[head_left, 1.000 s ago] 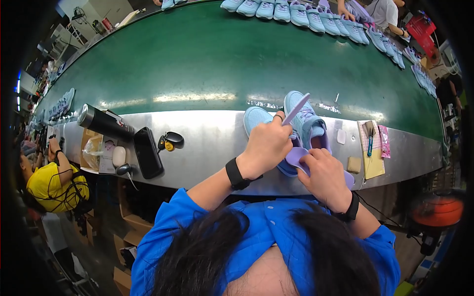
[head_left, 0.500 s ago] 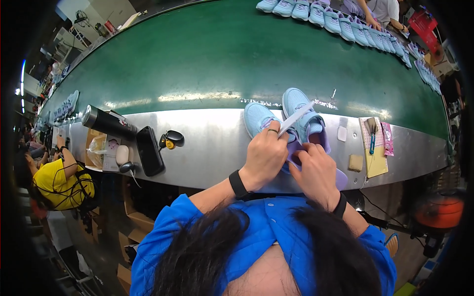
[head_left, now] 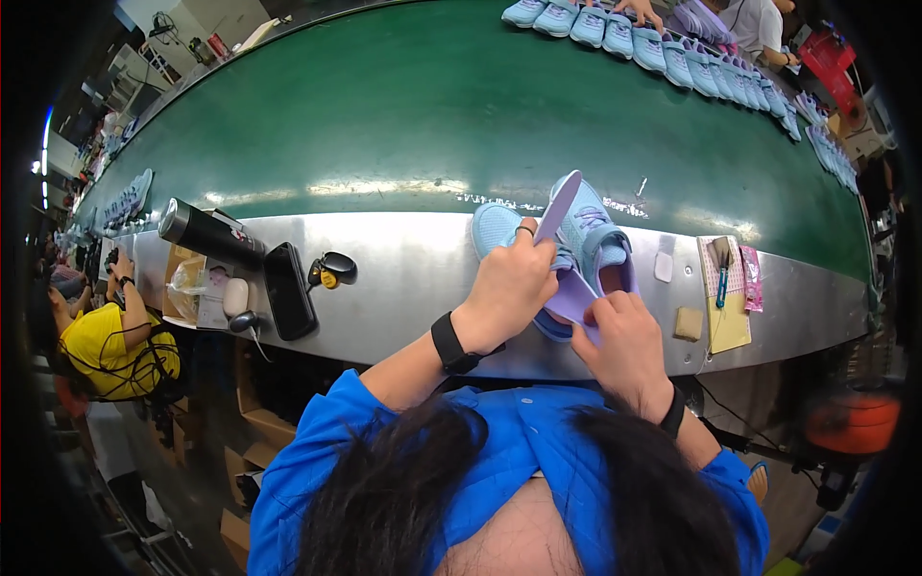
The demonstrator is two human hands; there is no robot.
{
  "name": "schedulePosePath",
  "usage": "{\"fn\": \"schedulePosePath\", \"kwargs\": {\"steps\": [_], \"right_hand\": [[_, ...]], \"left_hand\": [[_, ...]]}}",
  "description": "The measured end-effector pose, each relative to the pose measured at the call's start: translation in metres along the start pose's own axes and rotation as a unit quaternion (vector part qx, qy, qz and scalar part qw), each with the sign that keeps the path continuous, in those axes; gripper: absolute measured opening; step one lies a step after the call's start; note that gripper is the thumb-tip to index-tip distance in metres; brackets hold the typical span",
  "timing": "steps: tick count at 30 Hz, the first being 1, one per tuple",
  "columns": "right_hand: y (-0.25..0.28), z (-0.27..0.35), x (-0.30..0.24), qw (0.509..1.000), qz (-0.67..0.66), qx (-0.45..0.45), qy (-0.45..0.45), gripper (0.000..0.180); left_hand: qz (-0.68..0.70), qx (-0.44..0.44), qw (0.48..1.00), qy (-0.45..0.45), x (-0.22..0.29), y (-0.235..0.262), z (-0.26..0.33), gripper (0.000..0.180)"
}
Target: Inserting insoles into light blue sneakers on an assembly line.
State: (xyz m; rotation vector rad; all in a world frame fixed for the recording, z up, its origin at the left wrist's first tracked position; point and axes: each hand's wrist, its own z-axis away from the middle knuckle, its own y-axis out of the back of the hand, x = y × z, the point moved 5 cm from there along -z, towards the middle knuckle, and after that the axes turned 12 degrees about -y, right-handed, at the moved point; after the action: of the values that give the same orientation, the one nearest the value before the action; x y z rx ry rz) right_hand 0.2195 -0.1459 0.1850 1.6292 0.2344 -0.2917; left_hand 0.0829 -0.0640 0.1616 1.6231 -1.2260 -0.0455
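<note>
In the head view, a brushed silver metal tabletop [head_left: 413, 288] is bounded on its near side by a curved edge crossed by the forearms, and on its far side by a broad green belt [head_left: 317, 125]. Bare metal is left between the black oval key fob [head_left: 338, 265] and the shoes; a wide bare stretch of belt is left beyond them. Two light-blue mesh sneakers with lilac lining, the left sneaker [head_left: 494, 228] and the right sneaker [head_left: 609, 242], are set side by side at the far edge of the metal, toes directed away from the wearer and slightly leftward, long axes nearly parallel. Two flat lilac insoles are seen. The upper insole [head_left: 560, 204] is gripped in the closed left hand [head_left: 511, 291], its free end directed away and slightly rightward. The lower insole [head_left: 574, 294] is pinched between the thumb and fingers of the right hand [head_left: 622, 344], near the left sneaker's opening; whether it is inside cannot be told. One black cylindrical bottle [head_left: 213, 236] and one black phone [head_left: 287, 292] are placed at left; one tan block [head_left: 689, 324] is placed at right.
</note>
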Motion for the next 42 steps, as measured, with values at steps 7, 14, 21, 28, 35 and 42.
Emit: {"fn": "schedulePosePath", "kwargs": {"steps": [7,14,21,28,35,42], "right_hand": [[-0.037,-0.033,-0.008,0.997,-0.073,-0.027,0.026,0.024],[0.007,0.002,0.004,0.992,0.081,-0.097,-0.012,0.036],[0.004,0.016,0.003,0.999,0.006,0.03,0.03,0.017],[-0.022,-0.02,-0.013,0.996,-0.052,0.068,0.029,0.015],[-0.016,-0.019,-0.019,0.999,0.025,0.02,0.014,0.028],[-0.013,-0.017,-0.012,0.996,0.082,-0.031,0.008,0.025]], "left_hand": [[0.048,-0.014,0.999,-0.007,-0.004,0.002,-0.003,0.016],[0.046,-0.009,0.999,0.02,-0.007,0.001,-0.001,0.016],[0.055,-0.005,0.998,0.002,-0.005,0.002,-0.004,0.015],[0.033,-0.015,0.999,-0.005,-0.004,0.001,-0.004,0.015],[0.066,-0.006,0.998,0.005,-0.006,0.004,-0.002,0.016],[0.066,-0.016,0.998,0.003,-0.008,0.003,-0.004,0.015]]}}
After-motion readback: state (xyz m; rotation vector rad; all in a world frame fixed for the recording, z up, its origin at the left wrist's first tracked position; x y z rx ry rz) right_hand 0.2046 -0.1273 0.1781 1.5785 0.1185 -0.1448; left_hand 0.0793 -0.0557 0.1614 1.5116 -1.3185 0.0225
